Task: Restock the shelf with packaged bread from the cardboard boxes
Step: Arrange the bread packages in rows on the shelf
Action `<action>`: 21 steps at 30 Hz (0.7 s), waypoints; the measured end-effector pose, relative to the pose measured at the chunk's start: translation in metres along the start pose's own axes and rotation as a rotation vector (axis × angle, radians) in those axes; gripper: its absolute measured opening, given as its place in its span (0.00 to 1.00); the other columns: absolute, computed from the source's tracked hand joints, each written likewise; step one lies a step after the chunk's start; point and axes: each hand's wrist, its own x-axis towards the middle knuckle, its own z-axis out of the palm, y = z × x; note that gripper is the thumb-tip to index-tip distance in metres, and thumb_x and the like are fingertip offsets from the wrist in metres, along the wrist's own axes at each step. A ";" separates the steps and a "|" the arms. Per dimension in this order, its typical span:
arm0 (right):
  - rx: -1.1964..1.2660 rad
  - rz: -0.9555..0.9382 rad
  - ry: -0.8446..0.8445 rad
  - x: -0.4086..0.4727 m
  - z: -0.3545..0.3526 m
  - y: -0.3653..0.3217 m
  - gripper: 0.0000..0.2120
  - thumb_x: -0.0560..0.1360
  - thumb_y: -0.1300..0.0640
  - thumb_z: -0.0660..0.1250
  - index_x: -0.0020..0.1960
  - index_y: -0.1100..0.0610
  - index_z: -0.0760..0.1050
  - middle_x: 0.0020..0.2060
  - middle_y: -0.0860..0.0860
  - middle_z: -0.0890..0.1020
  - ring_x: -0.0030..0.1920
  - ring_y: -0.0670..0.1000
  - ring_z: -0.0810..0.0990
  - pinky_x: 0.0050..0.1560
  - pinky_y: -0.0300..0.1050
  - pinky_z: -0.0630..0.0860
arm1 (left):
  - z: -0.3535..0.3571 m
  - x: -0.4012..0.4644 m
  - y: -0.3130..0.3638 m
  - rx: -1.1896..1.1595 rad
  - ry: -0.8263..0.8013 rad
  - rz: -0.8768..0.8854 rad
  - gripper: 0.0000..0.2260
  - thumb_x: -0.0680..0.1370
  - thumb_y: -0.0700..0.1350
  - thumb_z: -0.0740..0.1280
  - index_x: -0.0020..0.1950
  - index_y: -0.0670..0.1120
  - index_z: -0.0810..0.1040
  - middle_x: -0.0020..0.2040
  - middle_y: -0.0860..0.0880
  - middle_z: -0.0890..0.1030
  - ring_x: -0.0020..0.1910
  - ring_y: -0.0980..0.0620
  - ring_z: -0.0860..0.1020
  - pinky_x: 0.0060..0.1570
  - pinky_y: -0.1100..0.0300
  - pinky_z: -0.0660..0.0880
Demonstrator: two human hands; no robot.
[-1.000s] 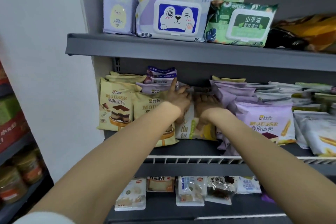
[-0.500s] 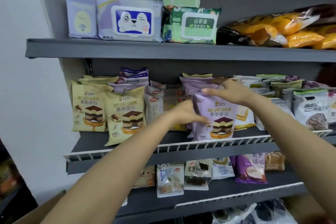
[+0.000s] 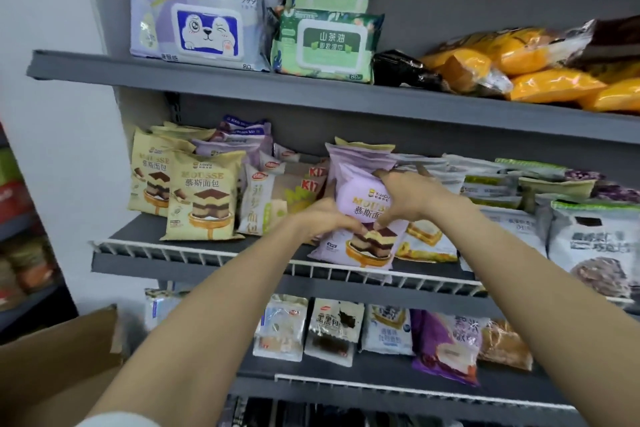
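Note:
A purple mousse bread pack (image 3: 360,218) stands at the front of the middle shelf (image 3: 194,265), with more purple packs stacked behind it. My left hand (image 3: 325,218) holds its lower left edge. My right hand (image 3: 405,198) grips its upper right side, fingers curled over the front. Two yellow mousse bread packs (image 3: 201,198) stand to the left, and pale bread packs (image 3: 266,204) lean between the yellow and purple ones. A flap of a cardboard box (image 3: 59,350) shows at the bottom left.
A white wire rail (image 3: 242,255) runs along the middle shelf's front edge. White and purple bread packs (image 3: 588,246) fill the right side. Wet-wipe packs (image 3: 204,28) and orange bags (image 3: 540,66) sit on the top shelf. Small snack packs (image 3: 332,333) line the lower shelf.
Both hands left the pale packs in the middle and moved right onto the purple pack. My right hand slid from its top down onto its front. The view shifted.

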 end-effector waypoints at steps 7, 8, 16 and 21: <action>-0.013 -0.038 -0.057 0.010 -0.003 -0.011 0.35 0.64 0.46 0.76 0.65 0.54 0.65 0.61 0.53 0.75 0.59 0.56 0.75 0.53 0.48 0.72 | -0.002 -0.005 -0.007 -0.105 -0.038 -0.025 0.18 0.66 0.41 0.76 0.54 0.39 0.81 0.51 0.42 0.83 0.53 0.45 0.79 0.61 0.54 0.72; -0.004 -0.038 -0.075 0.012 -0.002 -0.012 0.38 0.64 0.46 0.76 0.67 0.54 0.63 0.63 0.54 0.74 0.60 0.56 0.74 0.55 0.48 0.71 | -0.009 -0.005 -0.006 -0.086 -0.036 -0.026 0.25 0.62 0.48 0.78 0.56 0.40 0.81 0.56 0.41 0.82 0.55 0.44 0.78 0.62 0.53 0.71; 0.054 0.012 -0.132 0.020 0.000 -0.011 0.46 0.61 0.40 0.76 0.71 0.57 0.61 0.66 0.54 0.73 0.61 0.55 0.73 0.63 0.49 0.71 | -0.049 0.007 0.039 0.608 0.106 0.367 0.47 0.66 0.55 0.76 0.77 0.51 0.53 0.78 0.51 0.53 0.76 0.52 0.54 0.73 0.59 0.56; 0.023 0.012 -0.127 0.039 0.005 -0.018 0.47 0.55 0.38 0.78 0.68 0.52 0.65 0.62 0.51 0.76 0.59 0.55 0.76 0.59 0.49 0.75 | -0.055 0.029 0.037 1.001 0.015 0.155 0.41 0.59 0.63 0.77 0.66 0.46 0.70 0.64 0.48 0.75 0.60 0.47 0.75 0.60 0.53 0.74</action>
